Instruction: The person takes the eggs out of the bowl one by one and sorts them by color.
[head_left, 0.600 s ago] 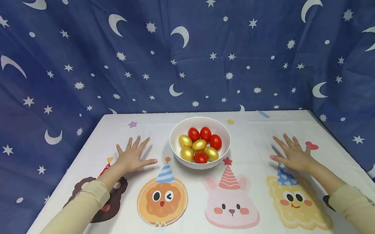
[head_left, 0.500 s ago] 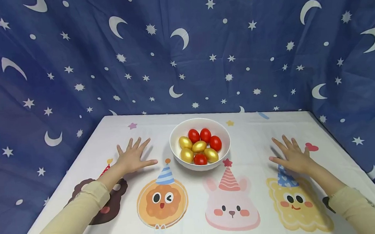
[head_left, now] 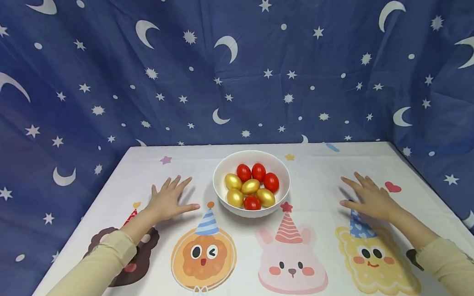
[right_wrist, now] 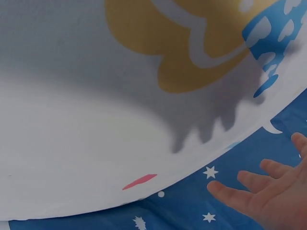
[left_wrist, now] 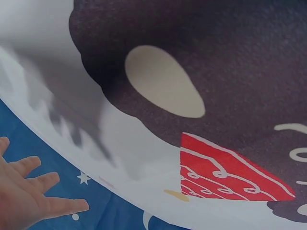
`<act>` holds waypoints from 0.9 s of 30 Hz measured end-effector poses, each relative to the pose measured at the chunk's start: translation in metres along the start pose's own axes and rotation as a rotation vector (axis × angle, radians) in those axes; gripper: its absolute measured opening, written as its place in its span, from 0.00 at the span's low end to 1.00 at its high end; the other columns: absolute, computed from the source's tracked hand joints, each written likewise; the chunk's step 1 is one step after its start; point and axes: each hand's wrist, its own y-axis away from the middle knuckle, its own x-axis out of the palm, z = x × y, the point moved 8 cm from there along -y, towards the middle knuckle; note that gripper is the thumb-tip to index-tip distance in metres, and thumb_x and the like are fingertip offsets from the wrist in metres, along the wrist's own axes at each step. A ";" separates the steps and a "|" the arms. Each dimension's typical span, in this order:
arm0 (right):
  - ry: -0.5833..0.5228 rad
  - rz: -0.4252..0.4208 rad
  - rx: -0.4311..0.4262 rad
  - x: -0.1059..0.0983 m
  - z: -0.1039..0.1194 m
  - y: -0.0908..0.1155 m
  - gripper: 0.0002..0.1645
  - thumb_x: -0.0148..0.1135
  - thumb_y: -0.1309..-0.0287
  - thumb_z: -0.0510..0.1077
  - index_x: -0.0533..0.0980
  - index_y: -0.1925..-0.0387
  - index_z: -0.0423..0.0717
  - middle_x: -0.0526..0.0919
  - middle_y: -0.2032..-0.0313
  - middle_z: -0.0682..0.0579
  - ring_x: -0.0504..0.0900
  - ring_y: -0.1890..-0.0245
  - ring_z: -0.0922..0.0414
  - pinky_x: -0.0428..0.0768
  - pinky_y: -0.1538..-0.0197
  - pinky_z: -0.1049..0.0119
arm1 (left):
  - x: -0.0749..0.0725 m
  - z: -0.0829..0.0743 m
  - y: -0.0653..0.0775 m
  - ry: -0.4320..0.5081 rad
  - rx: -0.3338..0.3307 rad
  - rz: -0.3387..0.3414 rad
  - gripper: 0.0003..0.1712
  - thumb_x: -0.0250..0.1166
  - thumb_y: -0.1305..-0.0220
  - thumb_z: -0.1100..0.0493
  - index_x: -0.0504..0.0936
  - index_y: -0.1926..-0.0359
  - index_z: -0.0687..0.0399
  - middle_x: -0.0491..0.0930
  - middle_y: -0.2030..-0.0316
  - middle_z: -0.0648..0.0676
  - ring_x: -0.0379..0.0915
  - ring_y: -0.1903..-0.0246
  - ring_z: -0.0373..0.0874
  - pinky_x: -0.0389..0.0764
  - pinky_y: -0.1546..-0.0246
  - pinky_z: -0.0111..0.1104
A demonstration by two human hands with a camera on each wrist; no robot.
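A white bowl (head_left: pixel 254 213) stands at the middle of the table, toward the back. Several glossy red eggs (head_left: pixel 271 182) and gold eggs (head_left: pixel 234 197) lie together inside it. To the left of the bowl my left hand (head_left: pixel 166 204) hovers over the cloth, fingers spread, thumb pointing at the bowl. My right hand (head_left: pixel 370 199) hovers well to the bowl's right, its fingers apart too. Neither hand touches the bowl or holds anything. In the left wrist view the left hand (left_wrist: pixel 29 194) shows at the lower left; in the right wrist view the right hand (right_wrist: pixel 273 191) shows at the lower right.
A white tablecloth (head_left: pixel 244 253) printed with cartoon figures covers the table. Behind it and at both sides hangs a dark blue curtain (head_left: pixel 255 55) with moons and stars. Shadows of the hands fall on the cloth.
The fingers of both hands have bent slightly and drawn a little closer together. The head view has shifted a little. Bowl and eggs stay in place on the table.
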 end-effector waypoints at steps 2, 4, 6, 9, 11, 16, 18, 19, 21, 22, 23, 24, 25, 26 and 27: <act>-0.005 -0.007 -0.013 -0.002 0.000 0.000 0.46 0.61 0.46 0.64 0.62 0.35 0.40 0.54 0.36 0.22 0.54 0.40 0.19 0.60 0.49 0.17 | -0.001 0.000 0.000 -0.004 0.002 -0.005 0.54 0.60 0.52 0.24 0.58 0.29 0.44 0.58 0.32 0.65 0.50 0.33 0.69 0.46 0.39 0.76; -0.014 -0.016 -0.024 -0.004 0.000 0.000 0.45 0.62 0.46 0.63 0.64 0.36 0.38 0.56 0.37 0.21 0.57 0.41 0.20 0.64 0.49 0.20 | -0.003 0.000 0.000 -0.006 0.009 -0.013 0.53 0.60 0.52 0.24 0.59 0.30 0.44 0.62 0.33 0.65 0.54 0.34 0.68 0.47 0.40 0.76; -0.022 -0.017 -0.031 -0.007 0.001 0.000 0.44 0.62 0.46 0.62 0.64 0.37 0.37 0.59 0.38 0.21 0.60 0.41 0.22 0.67 0.49 0.22 | -0.004 -0.001 0.002 0.000 0.015 -0.026 0.52 0.60 0.51 0.25 0.61 0.31 0.45 0.66 0.36 0.64 0.57 0.35 0.66 0.49 0.40 0.76; -0.043 -0.027 -0.041 -0.011 0.004 0.000 0.44 0.63 0.46 0.60 0.65 0.37 0.35 0.63 0.40 0.23 0.64 0.43 0.25 0.72 0.48 0.27 | -0.007 -0.003 0.004 0.003 0.036 -0.056 0.49 0.62 0.51 0.27 0.65 0.33 0.48 0.71 0.39 0.62 0.62 0.38 0.64 0.55 0.41 0.74; -0.058 -0.033 -0.047 -0.012 0.006 0.001 0.43 0.64 0.46 0.59 0.65 0.38 0.35 0.66 0.41 0.24 0.67 0.43 0.27 0.73 0.47 0.30 | -0.009 -0.003 0.005 0.003 0.053 -0.078 0.47 0.62 0.50 0.29 0.68 0.35 0.50 0.73 0.41 0.62 0.65 0.39 0.63 0.62 0.41 0.71; -0.083 -0.036 -0.038 -0.010 0.007 0.001 0.39 0.65 0.45 0.56 0.68 0.41 0.32 0.71 0.43 0.26 0.69 0.44 0.30 0.74 0.44 0.35 | -0.011 -0.004 0.007 0.001 0.082 -0.113 0.42 0.64 0.49 0.33 0.73 0.39 0.54 0.76 0.45 0.63 0.70 0.44 0.62 0.73 0.47 0.64; -0.090 -0.030 -0.022 -0.008 0.006 0.001 0.38 0.64 0.44 0.56 0.69 0.42 0.32 0.71 0.44 0.27 0.69 0.44 0.30 0.74 0.43 0.35 | -0.012 -0.004 0.007 0.004 0.087 -0.119 0.41 0.64 0.48 0.34 0.74 0.41 0.54 0.77 0.46 0.62 0.72 0.45 0.61 0.74 0.48 0.63; -0.093 -0.027 -0.012 -0.008 0.005 0.000 0.37 0.63 0.43 0.56 0.70 0.42 0.32 0.72 0.44 0.27 0.69 0.44 0.30 0.73 0.43 0.35 | -0.012 -0.004 0.007 0.005 0.089 -0.121 0.40 0.64 0.48 0.34 0.75 0.41 0.55 0.78 0.47 0.62 0.73 0.46 0.61 0.75 0.49 0.63; -0.098 -0.023 0.000 -0.008 0.004 -0.001 0.36 0.62 0.42 0.56 0.71 0.43 0.32 0.72 0.44 0.27 0.69 0.44 0.30 0.73 0.43 0.34 | -0.012 -0.005 0.007 0.008 0.093 -0.122 0.38 0.65 0.48 0.36 0.76 0.43 0.55 0.79 0.48 0.62 0.74 0.48 0.60 0.76 0.50 0.60; -0.102 -0.023 0.002 -0.008 0.004 -0.001 0.36 0.61 0.42 0.56 0.71 0.43 0.32 0.72 0.44 0.27 0.69 0.44 0.30 0.73 0.44 0.34 | -0.013 -0.005 0.007 0.013 0.093 -0.122 0.37 0.65 0.47 0.36 0.76 0.43 0.56 0.79 0.48 0.62 0.74 0.49 0.60 0.77 0.50 0.58; -0.106 -0.023 0.000 -0.009 0.004 -0.002 0.35 0.61 0.41 0.56 0.71 0.44 0.32 0.72 0.44 0.27 0.70 0.44 0.30 0.74 0.44 0.34 | -0.013 -0.005 0.006 0.018 0.089 -0.120 0.37 0.65 0.47 0.37 0.77 0.44 0.56 0.80 0.49 0.61 0.75 0.49 0.60 0.78 0.50 0.57; -0.110 -0.025 -0.003 -0.009 0.004 -0.003 0.35 0.61 0.41 0.56 0.72 0.44 0.32 0.73 0.45 0.28 0.70 0.45 0.30 0.74 0.45 0.34 | -0.013 -0.005 0.006 0.023 0.087 -0.120 0.36 0.65 0.47 0.37 0.78 0.45 0.57 0.80 0.49 0.62 0.75 0.50 0.60 0.79 0.50 0.56; -0.114 -0.025 -0.007 -0.010 0.005 -0.003 0.34 0.60 0.41 0.56 0.72 0.44 0.32 0.74 0.46 0.28 0.71 0.46 0.30 0.75 0.46 0.34 | -0.013 -0.005 0.005 0.029 0.080 -0.116 0.36 0.65 0.47 0.36 0.78 0.45 0.57 0.80 0.50 0.61 0.76 0.50 0.59 0.79 0.50 0.54; -0.120 -0.024 -0.013 -0.010 0.005 -0.003 0.34 0.60 0.40 0.55 0.72 0.44 0.32 0.75 0.47 0.28 0.73 0.47 0.30 0.77 0.48 0.35 | -0.012 -0.005 0.005 0.039 0.075 -0.112 0.36 0.65 0.47 0.36 0.79 0.46 0.57 0.80 0.50 0.61 0.76 0.50 0.59 0.80 0.50 0.54; -0.126 -0.024 -0.018 -0.010 0.006 -0.003 0.33 0.60 0.40 0.55 0.72 0.45 0.31 0.76 0.48 0.28 0.73 0.48 0.30 0.78 0.49 0.35 | -0.012 -0.005 0.005 0.048 0.068 -0.110 0.36 0.65 0.47 0.36 0.79 0.47 0.57 0.81 0.50 0.61 0.76 0.50 0.59 0.80 0.50 0.53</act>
